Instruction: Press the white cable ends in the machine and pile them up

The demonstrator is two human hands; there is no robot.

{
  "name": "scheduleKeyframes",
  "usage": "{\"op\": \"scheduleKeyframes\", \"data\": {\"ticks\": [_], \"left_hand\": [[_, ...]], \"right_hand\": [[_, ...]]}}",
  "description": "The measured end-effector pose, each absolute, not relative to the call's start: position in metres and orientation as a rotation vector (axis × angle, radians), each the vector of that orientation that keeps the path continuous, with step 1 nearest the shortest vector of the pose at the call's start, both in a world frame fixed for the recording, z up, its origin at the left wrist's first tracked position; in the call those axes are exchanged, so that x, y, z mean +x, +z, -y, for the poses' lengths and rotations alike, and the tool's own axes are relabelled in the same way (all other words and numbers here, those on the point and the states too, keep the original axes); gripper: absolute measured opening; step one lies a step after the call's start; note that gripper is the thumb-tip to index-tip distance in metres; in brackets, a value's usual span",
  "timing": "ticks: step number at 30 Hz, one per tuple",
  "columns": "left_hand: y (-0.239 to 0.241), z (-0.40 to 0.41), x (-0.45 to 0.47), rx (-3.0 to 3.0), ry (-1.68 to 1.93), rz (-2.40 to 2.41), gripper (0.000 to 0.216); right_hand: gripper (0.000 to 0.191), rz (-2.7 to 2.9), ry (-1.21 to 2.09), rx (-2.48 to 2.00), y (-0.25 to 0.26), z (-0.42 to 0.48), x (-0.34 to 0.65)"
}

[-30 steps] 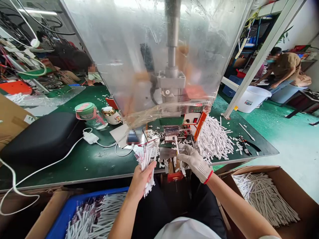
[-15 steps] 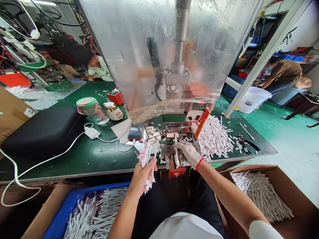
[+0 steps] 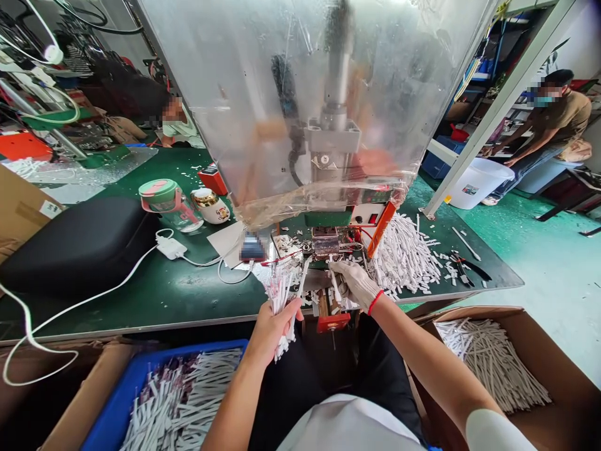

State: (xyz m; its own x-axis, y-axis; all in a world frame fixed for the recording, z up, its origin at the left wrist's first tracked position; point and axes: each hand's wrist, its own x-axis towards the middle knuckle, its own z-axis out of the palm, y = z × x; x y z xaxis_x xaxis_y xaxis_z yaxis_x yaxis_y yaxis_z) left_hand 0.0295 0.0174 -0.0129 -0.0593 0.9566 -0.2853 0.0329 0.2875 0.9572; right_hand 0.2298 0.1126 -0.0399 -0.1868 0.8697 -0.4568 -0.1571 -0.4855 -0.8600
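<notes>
My left hand (image 3: 276, 327), bare, is closed around a bundle of thin white strips (image 3: 280, 289), their ends fanning upward. One longer strip (image 3: 304, 277) leans out of the bundle toward the machine. My right hand (image 3: 357, 287) wears a white knit glove with a red cuff. Its fingers pinch a single white strip (image 3: 335, 283), whose far end reaches the press's metal block (image 3: 325, 245); whether it lies under the block I cannot tell. Beneath that strip is a small fixture with a red front plate (image 3: 333, 322).
A clear plastic guard (image 3: 263, 81) covers the press. Cut white pieces (image 3: 406, 257) are heaped to its right, near pliers (image 3: 462, 272). A blue bin (image 3: 113, 401) and a cardboard box (image 3: 558, 376) hold strips. Left stand a black case (image 3: 79, 244) and a jar (image 3: 171, 207). Two people work beyond.
The press's metal block sits lower, nearer the fixture. The longer strip in my left hand now leans closer to the machine. The person at the right has straightened up. My view shifted slightly.
</notes>
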Motion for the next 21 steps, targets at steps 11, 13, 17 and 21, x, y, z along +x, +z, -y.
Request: {"op": "scheduleKeyframes", "data": {"ticks": [11, 13, 17, 21], "left_hand": [[-0.004, -0.03, 0.037, 1.266, 0.87, -1.397, 0.044], [-0.004, -0.034, 0.039, 1.327, 0.836, -1.378, 0.042], [0.001, -0.04, 0.046, 1.45, 0.753, -1.322, 0.044], [0.014, -0.045, 0.052, 1.52, 0.768, -1.23, 0.048]], "right_hand": [[0.04, 1.314, 1.328, -1.347, -0.004, -0.092, 0.24], [0.036, 1.454, 1.277, -1.25, 0.005, -0.084, 0.24], [0.034, 1.419, 1.266, -1.257, 0.012, -0.071, 0.232], [0.04, 1.122, 1.379, -1.208, 0.017, -0.074, 0.239]]}}
